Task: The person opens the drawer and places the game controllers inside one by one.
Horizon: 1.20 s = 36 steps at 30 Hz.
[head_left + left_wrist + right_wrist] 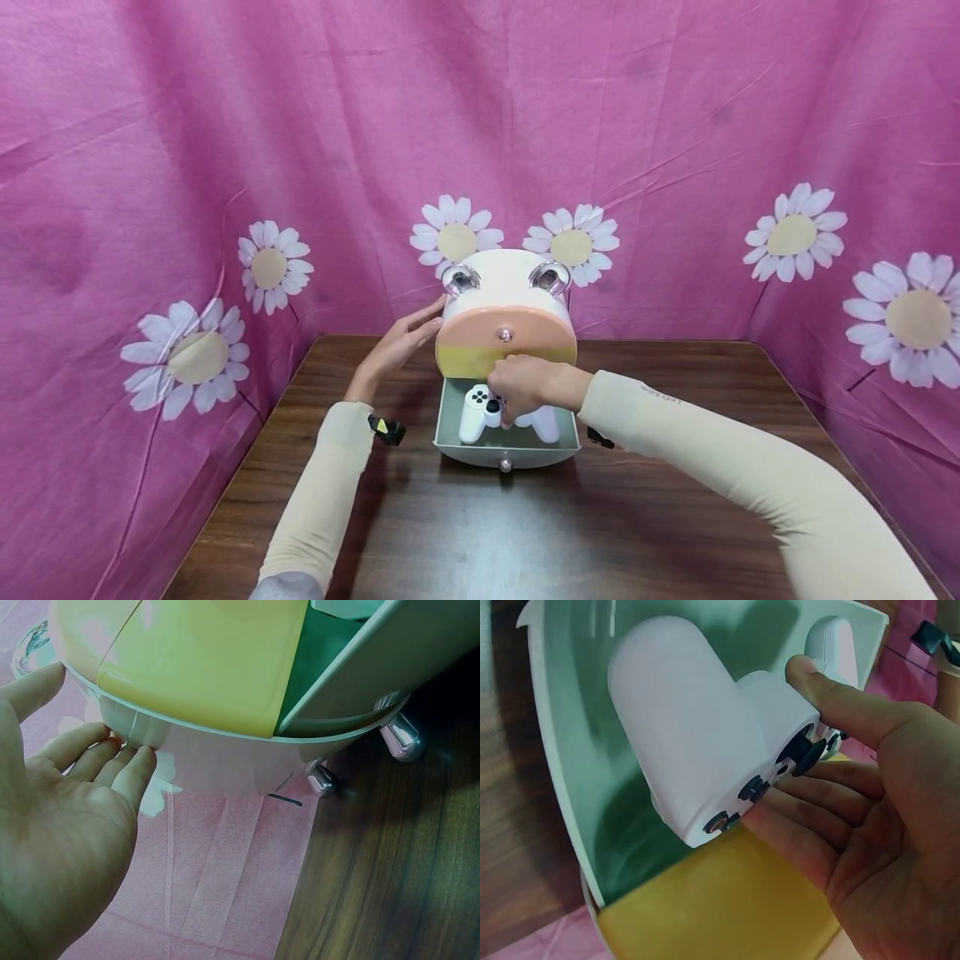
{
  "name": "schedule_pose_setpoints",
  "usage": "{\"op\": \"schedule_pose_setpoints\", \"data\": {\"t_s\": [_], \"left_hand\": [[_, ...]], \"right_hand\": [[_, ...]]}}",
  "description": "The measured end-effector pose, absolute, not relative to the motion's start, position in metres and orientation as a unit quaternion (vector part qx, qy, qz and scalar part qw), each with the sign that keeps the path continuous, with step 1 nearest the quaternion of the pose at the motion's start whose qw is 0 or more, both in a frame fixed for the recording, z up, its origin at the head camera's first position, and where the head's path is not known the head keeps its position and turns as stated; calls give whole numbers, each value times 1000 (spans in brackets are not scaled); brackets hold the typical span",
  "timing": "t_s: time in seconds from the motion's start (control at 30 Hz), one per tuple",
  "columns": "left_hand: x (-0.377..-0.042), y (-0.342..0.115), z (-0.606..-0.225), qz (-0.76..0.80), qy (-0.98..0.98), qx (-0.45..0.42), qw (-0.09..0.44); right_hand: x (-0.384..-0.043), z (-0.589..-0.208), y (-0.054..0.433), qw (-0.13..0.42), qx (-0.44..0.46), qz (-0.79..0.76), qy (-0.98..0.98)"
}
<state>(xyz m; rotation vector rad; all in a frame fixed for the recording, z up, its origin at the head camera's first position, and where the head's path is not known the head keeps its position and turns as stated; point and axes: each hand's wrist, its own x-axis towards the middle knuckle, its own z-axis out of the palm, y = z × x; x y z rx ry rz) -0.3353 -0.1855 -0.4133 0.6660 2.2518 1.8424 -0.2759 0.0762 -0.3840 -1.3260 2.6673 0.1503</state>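
A small drawer cabinet (504, 283) with a white top and two silver eye-like rings stands on the table. Its bottom green drawer (476, 457) is pulled out, while the orange drawer (472, 323) and yellow drawer (459, 360) above are closed. In the open drawer is a white game controller (472, 414) with black buttons and sticks. My right hand (528, 385) grips its middle, thumb on one side and fingers on the other, as the right wrist view shows. With fingers extended, my left hand (75, 817) rests its fingertips against the cabinet's side wall (217, 757).
The cabinet stands on short silver feet (403, 739) on a brown wooden table (480, 533). A pink cloth (360, 125) with white flowers hangs behind and at both sides. Silver knobs (506, 465) stick out from the drawer fronts.
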Motion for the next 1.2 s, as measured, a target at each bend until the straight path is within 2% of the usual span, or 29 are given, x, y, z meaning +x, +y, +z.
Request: {"op": "schedule_pose_setpoints", "data": {"t_s": [0.4, 0.93, 1.2], "left_hand": [[-337, -183, -412, 605, 762, 220, 76], [-337, -184, -414, 610, 758, 217, 82], [-336, -185, -415, 610, 757, 221, 79]], "right_hand": [[-282, -403, 79, 64, -440, 55, 894], [-280, -397, 81, 58, -437, 68, 895], [-269, -383, 93, -7, -471, 47, 881]]}}
